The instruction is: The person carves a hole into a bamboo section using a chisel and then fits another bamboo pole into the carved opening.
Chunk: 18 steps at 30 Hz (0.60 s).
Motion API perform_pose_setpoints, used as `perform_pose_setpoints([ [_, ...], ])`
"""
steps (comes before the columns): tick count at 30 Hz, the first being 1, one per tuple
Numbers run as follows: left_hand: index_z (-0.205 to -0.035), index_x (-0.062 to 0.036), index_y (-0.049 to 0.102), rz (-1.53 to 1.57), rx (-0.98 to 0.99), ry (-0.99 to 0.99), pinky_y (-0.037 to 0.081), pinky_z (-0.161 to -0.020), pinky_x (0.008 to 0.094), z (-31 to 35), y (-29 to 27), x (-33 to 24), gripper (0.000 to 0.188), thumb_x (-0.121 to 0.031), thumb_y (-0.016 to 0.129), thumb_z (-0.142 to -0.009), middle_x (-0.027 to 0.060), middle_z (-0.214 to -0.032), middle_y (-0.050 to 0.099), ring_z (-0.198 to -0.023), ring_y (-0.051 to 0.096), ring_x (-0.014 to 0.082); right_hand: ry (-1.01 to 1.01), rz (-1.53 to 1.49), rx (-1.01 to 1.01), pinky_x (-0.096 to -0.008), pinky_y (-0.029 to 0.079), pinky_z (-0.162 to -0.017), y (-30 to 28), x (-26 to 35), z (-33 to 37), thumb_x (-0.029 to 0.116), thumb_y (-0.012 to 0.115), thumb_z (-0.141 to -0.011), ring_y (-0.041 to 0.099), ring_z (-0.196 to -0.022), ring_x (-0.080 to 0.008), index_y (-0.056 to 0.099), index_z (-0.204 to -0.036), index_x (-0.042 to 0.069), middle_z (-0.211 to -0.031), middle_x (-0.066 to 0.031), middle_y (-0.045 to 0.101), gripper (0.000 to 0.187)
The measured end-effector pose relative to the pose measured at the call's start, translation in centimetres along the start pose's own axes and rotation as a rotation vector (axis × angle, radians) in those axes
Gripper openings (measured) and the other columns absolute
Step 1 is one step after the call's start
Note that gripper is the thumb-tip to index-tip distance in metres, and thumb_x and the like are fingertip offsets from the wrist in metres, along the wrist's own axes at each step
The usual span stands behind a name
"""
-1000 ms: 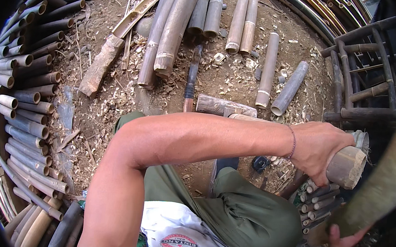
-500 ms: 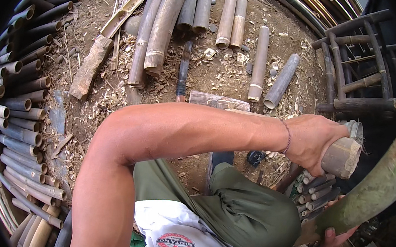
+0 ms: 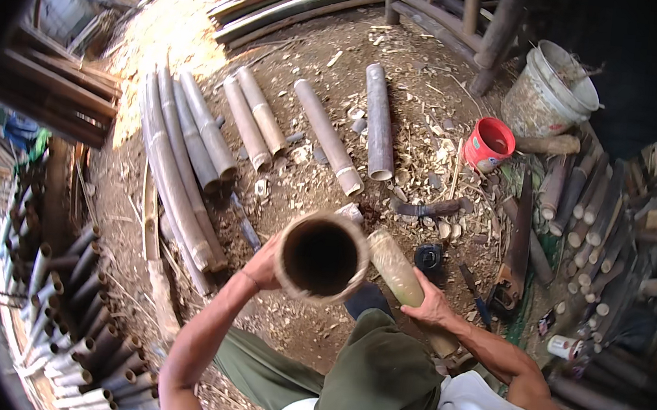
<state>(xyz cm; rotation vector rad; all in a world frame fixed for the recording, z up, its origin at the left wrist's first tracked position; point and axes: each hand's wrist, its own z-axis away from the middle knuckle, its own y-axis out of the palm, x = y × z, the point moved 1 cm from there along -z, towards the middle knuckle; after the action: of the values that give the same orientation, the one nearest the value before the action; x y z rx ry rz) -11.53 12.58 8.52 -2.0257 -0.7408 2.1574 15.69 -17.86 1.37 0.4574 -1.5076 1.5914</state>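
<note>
My left hand (image 3: 262,263) grips a wide bamboo tube (image 3: 320,293) from its left side, thumb partly hidden. The tube's open mouth faces up toward me, its inside dark. In my right hand (image 3: 433,304) is a longer greenish bamboo piece (image 3: 396,270), tilted, its pale upper end beside the tube's rim. That piece's lower end runs down behind my hand toward my knee. Whether the two bamboo pieces touch, I cannot tell. Both hands are above my lap, over chip-strewn ground.
Bamboo lengths (image 3: 327,136) lie on the dirt ahead. To the right are a red pot (image 3: 490,145), a whitish bucket (image 3: 552,88), a handsaw (image 3: 515,258), a knife (image 3: 475,297) and a small black object (image 3: 429,256). Stacked bamboo tubes (image 3: 82,339) stand at the left.
My left hand has come back from the far right with its tube, now mouth-up before me. My right hand has brought the greenish bamboo toward the middle. The view has swung right.
</note>
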Motion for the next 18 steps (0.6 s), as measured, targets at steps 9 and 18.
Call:
perform_pose_setpoints([
  [9,-0.145,-0.0086,0.038,-0.243,-0.163,-0.238,0.044,-0.106,0.0407,-2.6,8.1,5.8,0.067,-0.027,0.071,-0.089,0.0138,-0.141,0.048,-0.124,0.052,0.0273,-1.019,-0.634,-0.177,-0.0495,0.039,-0.109,-2.7,20.2,-9.8,0.042,0.078,-0.079,0.046,-0.128,-0.0366,0.035,-0.145,0.001,-0.138,-0.0233,0.043,0.088],
  [18,-0.134,-0.0089,0.053,-0.306,-0.19,-0.249,0.054,-0.091,0.03,-1.8,6.1,2.4,0.063,-0.029,0.079,-0.08,0.0107,-0.128,0.062,-0.112,0.064,0.0221,-1.269,-0.808,-0.018,-0.0449,0.06,-0.071,-4.3,28.8,-10.6,0.03,0.082,-0.071,0.066,-0.08,-0.0277,0.049,-0.12,0.004,-0.091,-0.0113,0.06,0.064],
])
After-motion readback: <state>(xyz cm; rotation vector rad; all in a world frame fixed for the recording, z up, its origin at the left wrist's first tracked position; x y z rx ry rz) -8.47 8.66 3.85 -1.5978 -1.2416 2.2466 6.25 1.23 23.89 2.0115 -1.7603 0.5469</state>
